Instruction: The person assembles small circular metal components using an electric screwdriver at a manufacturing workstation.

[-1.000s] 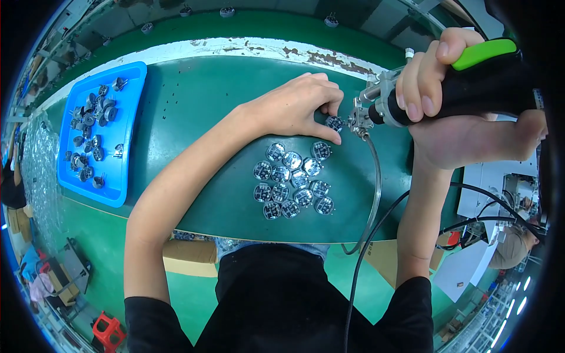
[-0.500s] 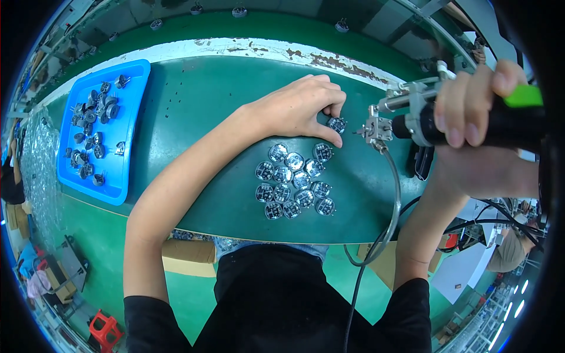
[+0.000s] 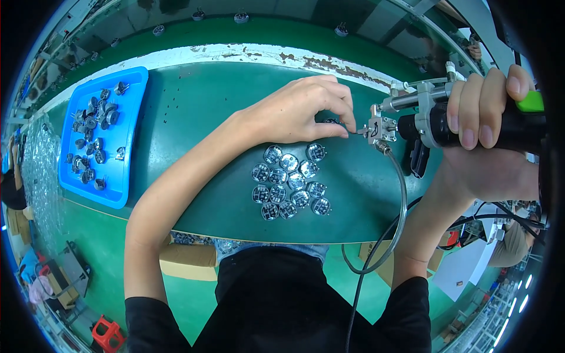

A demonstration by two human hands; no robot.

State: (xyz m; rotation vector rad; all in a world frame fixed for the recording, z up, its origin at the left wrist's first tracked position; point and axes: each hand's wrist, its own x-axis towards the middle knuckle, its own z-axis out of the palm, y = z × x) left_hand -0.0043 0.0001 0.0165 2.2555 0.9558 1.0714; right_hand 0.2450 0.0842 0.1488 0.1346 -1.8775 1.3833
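My right hand (image 3: 485, 109) wraps round a black cylindrical dispenser (image 3: 436, 125), with a metal valve block (image 3: 381, 126) and thin nozzle at its left end. My left hand (image 3: 306, 112) has thumb and forefinger closed together at the nozzle tip (image 3: 360, 131). Behind the left thumb, a small round electronic part (image 3: 332, 120) shows only partly, in the hollow of the hand. Below that hand, several round parts with circuit boards face up on the green table (image 3: 235, 203), one of them a part (image 3: 321, 206) at the lower right of the group.
A blue tray (image 3: 136, 112) of loose round parts with wire legs lies at the left. A clear hose (image 3: 402, 206) loops down from the valve. Black cables (image 3: 500, 217) run at the right. Beyond the table's worn white edge (image 3: 235, 53), more parts sit on a green strip.
My left thumb and forefinger have come together and shifted right to the nozzle tip, from around the round part. The right hand keeps its grip on the dispenser. The view has shifted slightly.
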